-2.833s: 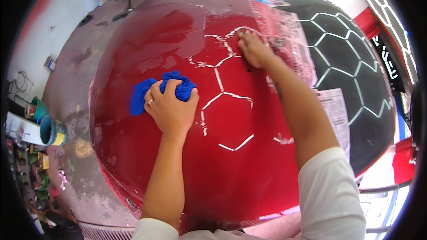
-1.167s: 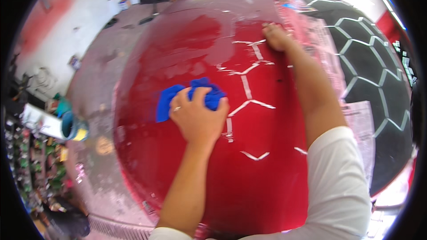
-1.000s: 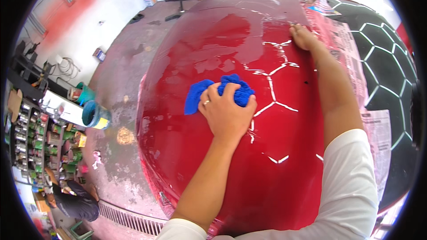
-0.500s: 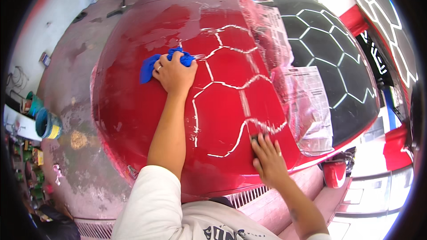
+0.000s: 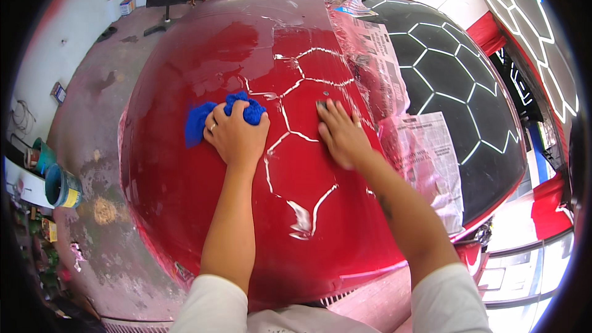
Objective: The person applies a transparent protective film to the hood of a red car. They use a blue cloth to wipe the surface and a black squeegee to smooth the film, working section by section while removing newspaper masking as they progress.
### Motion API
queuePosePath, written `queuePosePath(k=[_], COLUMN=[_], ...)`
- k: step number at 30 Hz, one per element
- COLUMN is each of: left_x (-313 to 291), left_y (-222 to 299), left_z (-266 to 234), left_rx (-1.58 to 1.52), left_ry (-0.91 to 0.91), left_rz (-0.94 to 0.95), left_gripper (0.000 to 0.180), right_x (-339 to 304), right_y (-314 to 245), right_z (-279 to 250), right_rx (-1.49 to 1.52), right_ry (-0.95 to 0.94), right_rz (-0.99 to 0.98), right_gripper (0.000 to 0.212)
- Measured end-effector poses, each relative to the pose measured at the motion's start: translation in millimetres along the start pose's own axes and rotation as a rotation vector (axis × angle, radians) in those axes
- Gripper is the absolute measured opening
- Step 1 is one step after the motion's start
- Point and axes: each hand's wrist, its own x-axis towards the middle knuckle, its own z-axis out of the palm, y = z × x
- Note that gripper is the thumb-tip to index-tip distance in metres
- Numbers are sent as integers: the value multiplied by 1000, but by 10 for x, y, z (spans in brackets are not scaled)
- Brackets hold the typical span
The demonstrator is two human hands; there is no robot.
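Observation:
A glossy red car panel [image 5: 203, 209] stretches in front of me, with white hexagonal light reflections on it. My left hand [image 5: 233, 132] is closed around a crumpled blue cloth [image 5: 200, 124], resting on the panel's left half. To the right, my right hand [image 5: 342, 135] lies on the panel with its fingers together. Under its fingertips shows the edge of a small dark pad [image 5: 321, 105]; the fingers cover most of it. Farther back, the panel looks duller and pinkish, with streaks and wet-looking patches.
Newspaper and plastic sheeting [image 5: 425, 148] cover a strip to the right, beside a black car surface [image 5: 438, 77]. Buckets [image 5: 63, 185] stand on the stained floor [image 5: 123, 166] at left. A dark stand [image 5: 168, 0] is at the back, with small boxes [image 5: 127, 6] by the wall.
My right hand has slid from the near right of the panel to farther back and leftward, with the dark pad. My left hand and the blue cloth have moved slightly nearer.

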Motion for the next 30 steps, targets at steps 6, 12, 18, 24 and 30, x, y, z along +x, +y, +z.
queuePosePath(k=[6, 12, 18, 24, 30], left_x=[-31, -46, -53, -3, -61], left_y=[-64, -90, 26, -65, -52], left_z=[77, 38, 110, -1, -7], left_rx=[-21, 19, -18, 38, 29], left_ry=[-14, 64, 23, 43, -4], left_rz=[-11, 27, 10, -26, -13], left_gripper=[45, 43, 44, 44, 45], right_x=[2212, 3601, 2737, -13, -2739], right_y=[531, 758, 848, -66, -702], right_z=[235, 183, 179, 132, -239], right_rx=[91, 9, 55, 18, 33], right_ry=[21, -32, -30, 23, -166], right_rz=[40, 97, 69, -53, -35], right_gripper=[62, 64, 65, 62, 65])
